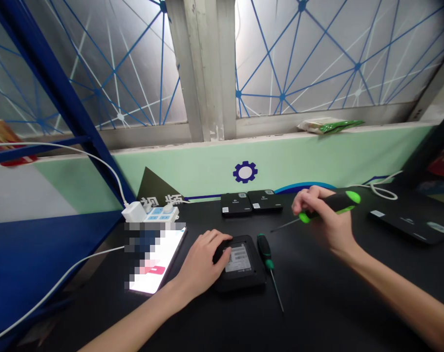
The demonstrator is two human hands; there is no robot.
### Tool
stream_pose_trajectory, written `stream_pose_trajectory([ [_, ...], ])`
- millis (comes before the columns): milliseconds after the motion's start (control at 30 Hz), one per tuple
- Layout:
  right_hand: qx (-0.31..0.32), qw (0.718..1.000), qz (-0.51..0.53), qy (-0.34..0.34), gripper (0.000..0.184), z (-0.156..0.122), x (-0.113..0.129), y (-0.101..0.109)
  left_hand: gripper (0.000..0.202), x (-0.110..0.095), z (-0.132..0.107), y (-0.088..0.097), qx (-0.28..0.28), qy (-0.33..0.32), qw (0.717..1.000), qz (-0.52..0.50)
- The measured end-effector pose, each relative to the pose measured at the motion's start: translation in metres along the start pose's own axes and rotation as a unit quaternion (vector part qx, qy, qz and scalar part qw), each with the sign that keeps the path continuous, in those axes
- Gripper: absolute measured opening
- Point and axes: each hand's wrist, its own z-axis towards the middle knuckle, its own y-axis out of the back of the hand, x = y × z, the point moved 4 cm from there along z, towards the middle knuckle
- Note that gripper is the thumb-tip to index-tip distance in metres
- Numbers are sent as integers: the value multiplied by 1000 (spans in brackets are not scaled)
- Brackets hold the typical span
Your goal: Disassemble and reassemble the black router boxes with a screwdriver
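Note:
A square black device (256,274) with a white printed label on its upturned face lies on the table. My left hand (206,256) grips its left side, thumb near the label and fingers over the upper left corner. Up off the table, my right hand (326,215) is closed around the black and bright green handle of a screwdriver (342,200); its thin shaft points left and slightly down, apart from the device. A second screwdriver (264,252), with a black and dark green handle, lies just right of the device, its shaft towards me.
Left of my left hand lies a lit tablet (159,259), partly blurred out. A white power strip (161,213) with a charger (134,211) stands behind it. Black boxes (236,204) sit by the wall; a flat black panel (408,227) lies right. A cable (385,193) coils at the back.

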Motion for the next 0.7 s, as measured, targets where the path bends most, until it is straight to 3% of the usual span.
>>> stream_pose_trajectory([
  [100,-28,997,-67,19,41,-2,9,3,25,0,0,-1,-2,2,1000,-2],
  [167,2,987,-158,34,41,-3,11,-2,25,0,0,-1,-3,2,1000,-3],
  [267,154,943,-295,31,39,-9,0,-19,24,0,0,0,-3,1,1000,-4],
  [367,291,871,-395,-8,29,-20,-18,-34,25,0,0,2,10,-10,1000,-6],
  [467,320,811,-490,-19,23,-29,-28,-39,31,-1,-1,4,30,-32,999,1],
  [533,333,786,-520,-22,22,-33,-31,-41,35,-2,-2,5,41,-38,998,9],
  [700,337,784,-518,-56,28,-36,-39,-41,35,-2,-4,3,49,-34,998,17],
])
